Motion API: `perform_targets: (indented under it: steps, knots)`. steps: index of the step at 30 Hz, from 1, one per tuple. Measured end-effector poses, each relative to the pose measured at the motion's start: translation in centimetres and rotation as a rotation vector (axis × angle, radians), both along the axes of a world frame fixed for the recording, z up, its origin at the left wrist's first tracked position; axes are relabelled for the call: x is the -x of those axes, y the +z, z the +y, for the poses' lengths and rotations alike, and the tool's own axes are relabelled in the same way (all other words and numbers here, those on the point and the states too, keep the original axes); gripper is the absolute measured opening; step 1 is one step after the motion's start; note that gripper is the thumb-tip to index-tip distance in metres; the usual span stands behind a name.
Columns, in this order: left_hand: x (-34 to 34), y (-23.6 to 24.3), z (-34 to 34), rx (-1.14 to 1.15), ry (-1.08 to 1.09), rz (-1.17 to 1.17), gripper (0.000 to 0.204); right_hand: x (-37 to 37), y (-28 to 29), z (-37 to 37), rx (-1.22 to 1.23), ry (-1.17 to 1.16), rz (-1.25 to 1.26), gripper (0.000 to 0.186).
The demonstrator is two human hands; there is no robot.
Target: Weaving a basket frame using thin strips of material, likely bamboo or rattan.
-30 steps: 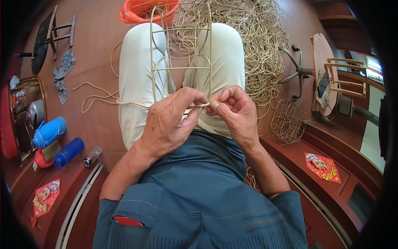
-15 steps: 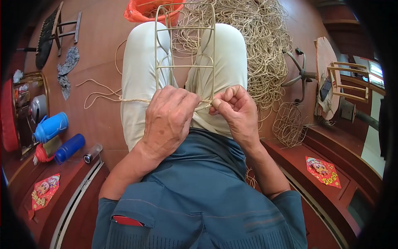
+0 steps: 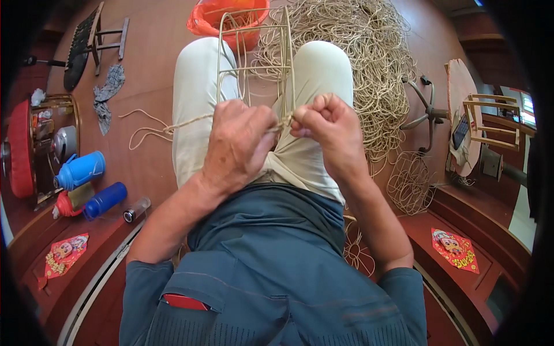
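Observation:
A tan, open wire-like frame [image 3: 254,68] stands between my knees, its near end at my hands. My left hand [image 3: 238,141] is closed, knuckles up, around a twisted tan cord [image 3: 195,120]; the cord's loose strands trail out left past my thigh. At the frame's near right corner, my right hand [image 3: 334,130] pinches the cord between thumb and forefinger, its other fingers curled. A short stretch of cord spans the gap between both hands. My left fingers hide whatever part of the frame lies under them.
An orange-red bag-lined bucket [image 3: 199,26] sits beyond my left knee. A large heap of tan cord [image 3: 369,69] spreads over the floor at the far right. Bottles, including a light-blue flask [image 3: 81,170], are at left; a wooden stool [image 3: 109,37] lies far left.
Both hands have risen slightly with the cord, and the right hand has turned a little. The frame's near end has tilted and twisted. The whole view has shifted a little.

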State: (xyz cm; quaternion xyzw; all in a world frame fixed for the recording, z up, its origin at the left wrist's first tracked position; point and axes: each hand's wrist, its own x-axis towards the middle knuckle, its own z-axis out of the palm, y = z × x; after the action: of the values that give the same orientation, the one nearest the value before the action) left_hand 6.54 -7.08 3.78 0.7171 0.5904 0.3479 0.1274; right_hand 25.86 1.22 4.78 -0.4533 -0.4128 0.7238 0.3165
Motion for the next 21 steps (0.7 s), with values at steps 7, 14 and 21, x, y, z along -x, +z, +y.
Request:
perform_targets:
  steps: [7, 14, 21]
  knots:
    - [-0.2, -1.3, 0.5, -0.29, 0.006, 0.181, 0.018, -0.4, 0.5, 1.9, 0.047, 0.116, -0.124, 0.019]
    - [-3.6, -0.9, -3.0, -0.212, 0.168, 0.243, 0.021, -0.8, 0.6, 1.3, 0.016, 0.082, -0.102, 0.019]
    - [-6.0, -2.8, -1.8, 0.103, 0.099, 0.131, 0.006, -1.1, -0.4, 1.7, -0.032, 0.107, -0.052, 0.021]
